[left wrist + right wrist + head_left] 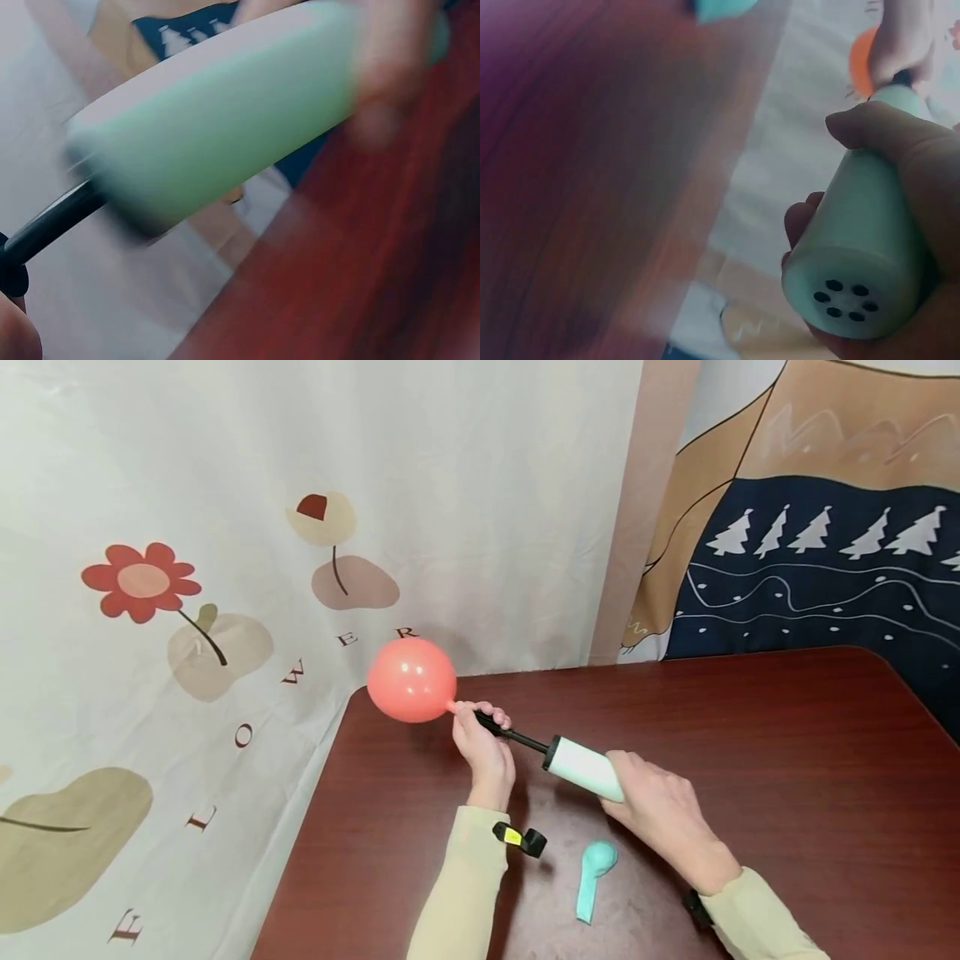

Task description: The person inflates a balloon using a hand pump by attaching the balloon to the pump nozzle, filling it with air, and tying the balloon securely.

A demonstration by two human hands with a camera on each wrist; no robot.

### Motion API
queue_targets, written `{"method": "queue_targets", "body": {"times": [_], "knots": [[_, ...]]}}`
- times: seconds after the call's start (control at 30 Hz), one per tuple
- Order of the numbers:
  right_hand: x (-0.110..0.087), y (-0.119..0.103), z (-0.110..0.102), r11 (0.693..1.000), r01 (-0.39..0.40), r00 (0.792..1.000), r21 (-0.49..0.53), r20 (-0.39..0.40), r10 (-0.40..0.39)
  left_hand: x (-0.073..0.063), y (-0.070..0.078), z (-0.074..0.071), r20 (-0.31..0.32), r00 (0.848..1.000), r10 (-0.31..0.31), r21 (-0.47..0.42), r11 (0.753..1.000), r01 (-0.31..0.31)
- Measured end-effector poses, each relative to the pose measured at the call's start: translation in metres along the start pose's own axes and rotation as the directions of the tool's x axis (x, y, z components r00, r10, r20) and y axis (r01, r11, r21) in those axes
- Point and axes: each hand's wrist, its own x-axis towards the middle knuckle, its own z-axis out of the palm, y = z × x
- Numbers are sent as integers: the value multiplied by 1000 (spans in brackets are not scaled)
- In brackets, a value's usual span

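1. Grips the black front end point(491, 724) of a hand pump point(555, 752) with the left hand point(483, 752), fingers point(501, 720) curled around it, right beside the neck point(451, 705) of an inflated coral balloon point(412, 680); probably takes hold there to seal the neck against leaking air. Cannot tell the exact pinch on the neck, partly hidden.
2. Wraps the right hand point(660, 802) around the pump's white barrel point(862, 202), nearer and to the right, seemingly for firm purchase. Leaves the holed end point(847, 296) uncovered in the right wrist view, perhaps to let air through.
3. Holds both hands apart with the thin black rod point(528, 741) bare between, apparently lined up for a straight stroke.
4. Points the coral balloon toward the far left corner of the table point(787, 735), beyond the left hand, with room to swell clear of both hands.
5. Leaves a limp teal balloon point(597, 864) flat on the near side, between the cream sleeves point(461, 893), presumably within easy reach.
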Motion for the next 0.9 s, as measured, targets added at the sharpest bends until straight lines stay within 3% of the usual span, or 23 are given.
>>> {"method": "queue_targets", "body": {"times": [0.17,0.3,0.63,0.8,0.9], "knots": [[-15,32,-15,996,31,998,-79,-45,-35,14,12,-4,-34,999,12,-36,999,-14],[-20,41,-17,992,25,993,-122,-109,-39,8,8,-3,-18,1000,7,-61,998,-8],[-10,17,-6,996,-15,999,-86,-53,11,-26,-17,9,66,997,-44,-44,998,47],[-1,-3,-3,997,-75,997,-17,34,76,-41,-25,13,126,986,-109,-3,994,110],[4,-13,-4,991,-133,986,31,110,129,-45,-27,13,130,980,-148,20,989,147]]}}
